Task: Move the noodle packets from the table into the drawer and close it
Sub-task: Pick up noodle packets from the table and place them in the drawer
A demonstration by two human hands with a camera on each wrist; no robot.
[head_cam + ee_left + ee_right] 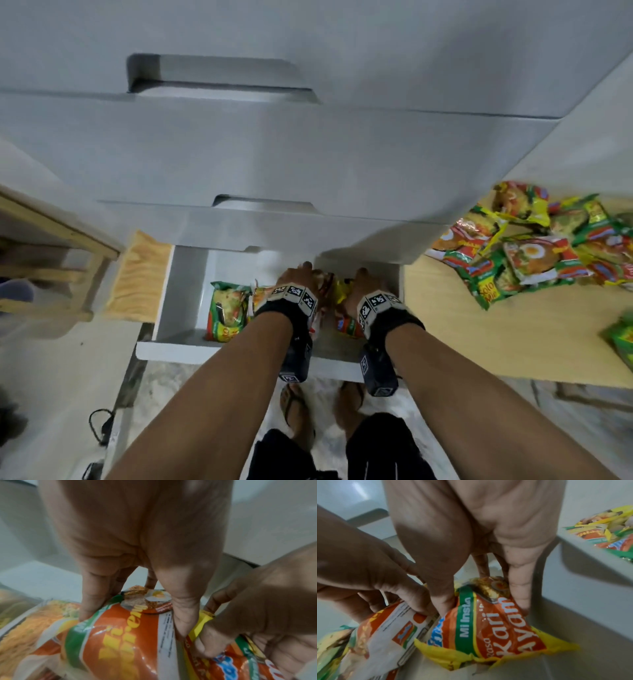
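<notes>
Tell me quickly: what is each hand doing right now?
Left hand: grips an orange noodle packet in the drawer.
Right hand: grips a yellow-edged noodle packet.

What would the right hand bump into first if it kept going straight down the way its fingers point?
Probably the drawer floor. The right hand points down into it, its fingers gripping a yellow-edged noodle packet standing on end, so that packet would press into the floor first. The depth below is hard to judge.
</notes>
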